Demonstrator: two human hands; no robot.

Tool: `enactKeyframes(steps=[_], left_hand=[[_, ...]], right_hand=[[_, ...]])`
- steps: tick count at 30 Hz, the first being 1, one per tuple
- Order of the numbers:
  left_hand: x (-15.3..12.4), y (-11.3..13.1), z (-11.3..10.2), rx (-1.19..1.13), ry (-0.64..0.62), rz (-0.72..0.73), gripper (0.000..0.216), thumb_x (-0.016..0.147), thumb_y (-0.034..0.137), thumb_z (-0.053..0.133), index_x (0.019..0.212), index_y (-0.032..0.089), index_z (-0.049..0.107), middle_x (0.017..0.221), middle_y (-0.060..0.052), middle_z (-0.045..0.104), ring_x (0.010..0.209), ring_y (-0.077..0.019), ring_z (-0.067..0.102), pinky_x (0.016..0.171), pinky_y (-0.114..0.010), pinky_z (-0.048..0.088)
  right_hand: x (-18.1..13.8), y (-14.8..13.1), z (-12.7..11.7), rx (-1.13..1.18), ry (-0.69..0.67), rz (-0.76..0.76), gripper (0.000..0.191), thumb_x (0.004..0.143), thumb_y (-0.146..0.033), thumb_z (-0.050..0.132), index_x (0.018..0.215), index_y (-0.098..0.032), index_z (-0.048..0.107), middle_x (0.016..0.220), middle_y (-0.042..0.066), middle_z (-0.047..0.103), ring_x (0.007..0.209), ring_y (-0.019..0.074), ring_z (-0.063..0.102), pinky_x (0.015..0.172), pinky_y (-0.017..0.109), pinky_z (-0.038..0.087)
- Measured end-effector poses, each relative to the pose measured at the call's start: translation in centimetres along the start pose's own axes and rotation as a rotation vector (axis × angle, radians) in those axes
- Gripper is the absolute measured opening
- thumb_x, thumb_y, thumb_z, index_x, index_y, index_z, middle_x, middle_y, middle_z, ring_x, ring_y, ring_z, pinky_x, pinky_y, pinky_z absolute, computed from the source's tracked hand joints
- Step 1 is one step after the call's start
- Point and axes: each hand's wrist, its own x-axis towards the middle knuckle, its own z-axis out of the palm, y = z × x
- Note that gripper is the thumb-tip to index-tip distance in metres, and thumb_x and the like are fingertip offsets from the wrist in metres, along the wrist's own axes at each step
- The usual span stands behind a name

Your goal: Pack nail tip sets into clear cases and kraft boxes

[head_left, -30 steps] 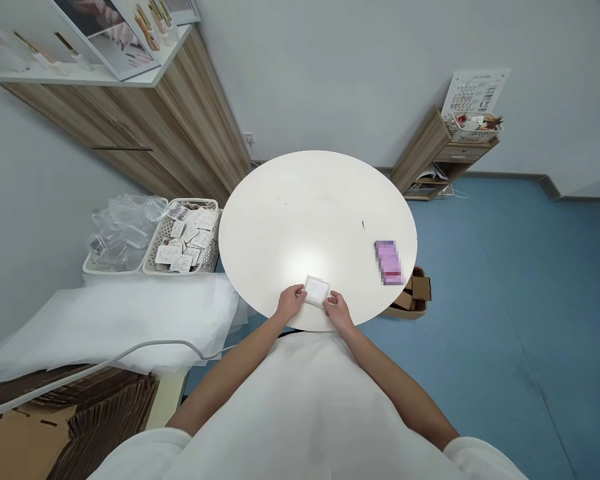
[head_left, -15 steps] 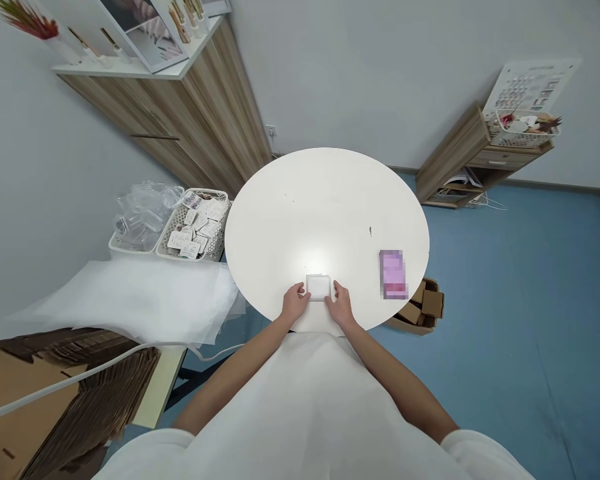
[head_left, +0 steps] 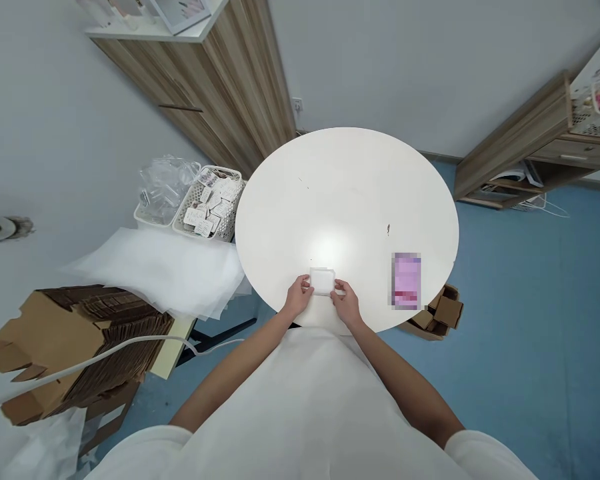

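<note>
A small white rectangular item (head_left: 323,282), flat-looking with a thin pale rim, is held between my two hands near the front edge of the round white table (head_left: 350,193). I cannot make out whether it is a box or a stack of thin pieces. My left hand (head_left: 299,295) grips its left side, with the thumb at the lower corner. On the opposite side my right hand (head_left: 347,303) has thumb and fingers closed on the right edge. A blurred pink-purple rectangular object (head_left: 407,280) lies on the table to the right.
Left of the table stand a white basket of printed cards (head_left: 207,210) and a bin of clear plastic packaging (head_left: 163,193). White sheets (head_left: 165,267) lie before them, with flattened cardboard boxes (head_left: 80,347) below. An open cardboard box (head_left: 437,313) sits on the floor at right.
My right fingers, partly apart from the white item before, now close on its right edge. The item looks slightly turned. The camera view has shifted, so the surroundings appear moved.
</note>
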Motion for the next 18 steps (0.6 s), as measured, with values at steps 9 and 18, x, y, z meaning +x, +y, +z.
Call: enactKeyframes(steps=[9, 18], left_hand=[[0.7, -0.7, -0.6, -0.066, -0.004, 0.089, 0.039, 0.074, 0.022, 0.053, 0.112, 0.021, 0.048, 0.092, -0.003, 0.054, 0.065, -0.0087, 0.052, 0.065, -0.026, 0.046], [5.5, -1.4, -7.4, -0.017, 0.079, 0.127, 0.042, 0.077, 0.018, 0.047, 0.119, 0.020, 0.047, 0.100, -0.007, 0.054, 0.079, -0.0139, 0.053, 0.072, -0.029, 0.047]], right_hand=[[1.1, -0.6, 0.6, -0.075, 0.015, -0.040, 0.038, 0.070, -0.028, 0.050, 0.107, -0.022, 0.054, 0.103, 0.005, 0.058, 0.072, 0.0140, 0.060, 0.072, 0.032, 0.048], [4.2, -5.7, 8.1, 0.012, 0.014, 0.047, 0.037, 0.069, -0.030, 0.054, 0.104, -0.021, 0.056, 0.105, 0.005, 0.060, 0.079, 0.0158, 0.060, 0.075, 0.032, 0.048]])
